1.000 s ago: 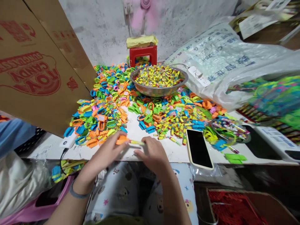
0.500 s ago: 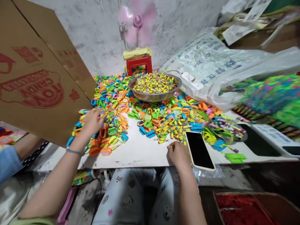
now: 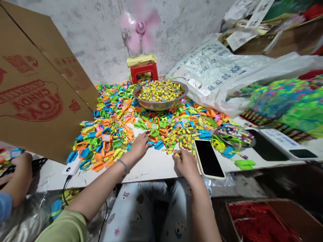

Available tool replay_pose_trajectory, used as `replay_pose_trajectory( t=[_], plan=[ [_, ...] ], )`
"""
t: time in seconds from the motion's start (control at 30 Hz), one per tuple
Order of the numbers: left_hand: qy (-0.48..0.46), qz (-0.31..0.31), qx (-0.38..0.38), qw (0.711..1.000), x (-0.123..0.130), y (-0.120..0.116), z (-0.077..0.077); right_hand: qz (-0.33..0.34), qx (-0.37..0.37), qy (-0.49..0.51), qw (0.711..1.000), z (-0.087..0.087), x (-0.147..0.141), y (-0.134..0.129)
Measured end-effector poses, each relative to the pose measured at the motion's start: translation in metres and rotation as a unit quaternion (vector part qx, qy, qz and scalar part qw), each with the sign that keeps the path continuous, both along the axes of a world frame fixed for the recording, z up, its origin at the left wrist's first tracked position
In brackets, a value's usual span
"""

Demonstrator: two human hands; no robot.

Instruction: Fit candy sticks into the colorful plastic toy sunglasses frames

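Note:
My left hand [image 3: 140, 145] is at the middle of the white table [image 3: 151, 168], its fingertips by blue plastic pieces [image 3: 158, 145] at the edge of the colourful pile; its fingers are bent and whatever they hold is too small to tell. My right hand [image 3: 185, 162] is closed on a small yellow piece [image 3: 177, 155], just left of a phone [image 3: 210, 158]. Behind the hands lie many small yellow tubes [image 3: 185, 137] and coloured plastic watch-like pieces [image 3: 111, 132]. A metal bowl [image 3: 161, 105] filled with yellow tubes stands further back.
A large cardboard box [image 3: 32, 87] stands on the left, with another person's arm [image 3: 22, 174] below it. A red stool [image 3: 143, 71], a pink fan [image 3: 140, 27], a white sack [image 3: 214, 67], a small bowl [image 3: 236, 137] and a scale [image 3: 287, 144] are also there.
My left hand has moved right, from the left pile to the middle. My right hand stays near the phone, now with a small yellow piece showing at its fingers. The view has shifted slightly.

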State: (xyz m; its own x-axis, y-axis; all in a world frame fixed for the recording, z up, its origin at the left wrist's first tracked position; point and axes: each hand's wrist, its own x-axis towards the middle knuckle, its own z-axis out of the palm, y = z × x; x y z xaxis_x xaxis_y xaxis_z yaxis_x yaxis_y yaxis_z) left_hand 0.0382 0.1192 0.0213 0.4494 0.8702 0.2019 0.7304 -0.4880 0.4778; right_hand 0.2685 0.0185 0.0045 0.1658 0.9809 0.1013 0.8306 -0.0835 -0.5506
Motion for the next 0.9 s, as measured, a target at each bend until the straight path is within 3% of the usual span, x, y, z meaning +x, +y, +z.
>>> replay_pose_trajectory(
  t=[0.1,0.2,0.3,0.37,0.47,0.6,0.7,0.8,0.9],
  plan=[
    [-0.029,-0.021,-0.022,0.999,-0.007,-0.019,0.007,0.061,0.059,0.152,0.985,0.011,-0.014,-0.001],
    [-0.138,-0.004,-0.074,0.988,-0.013,-0.049,0.015,0.108,0.112,0.311,0.938,0.022,-0.033,-0.005],
    [-0.313,0.046,-0.146,0.937,-0.016,-0.078,0.024,0.139,0.133,0.376,0.907,0.027,-0.049,-0.008],
    [-0.383,0.063,-0.192,0.901,-0.018,-0.091,0.030,0.158,0.140,0.408,0.888,0.027,-0.055,-0.009],
    [-0.392,0.083,-0.220,0.889,-0.021,-0.102,0.040,0.171,0.144,0.442,0.869,0.025,-0.062,-0.011],
    [-0.316,0.070,-0.192,0.927,-0.024,-0.110,0.053,0.152,0.160,0.452,0.865,0.027,-0.068,-0.015],
    [-0.303,0.068,-0.154,0.938,-0.021,-0.115,0.059,0.182,0.175,0.445,0.859,0.033,-0.071,-0.018],
    [-0.367,0.089,-0.134,0.916,-0.017,-0.117,0.062,0.231,0.161,0.432,0.857,0.040,-0.072,-0.021],
    [-0.402,0.122,-0.160,0.893,-0.015,-0.119,0.068,0.251,0.145,0.397,0.871,0.047,-0.072,-0.025]
  ],
)
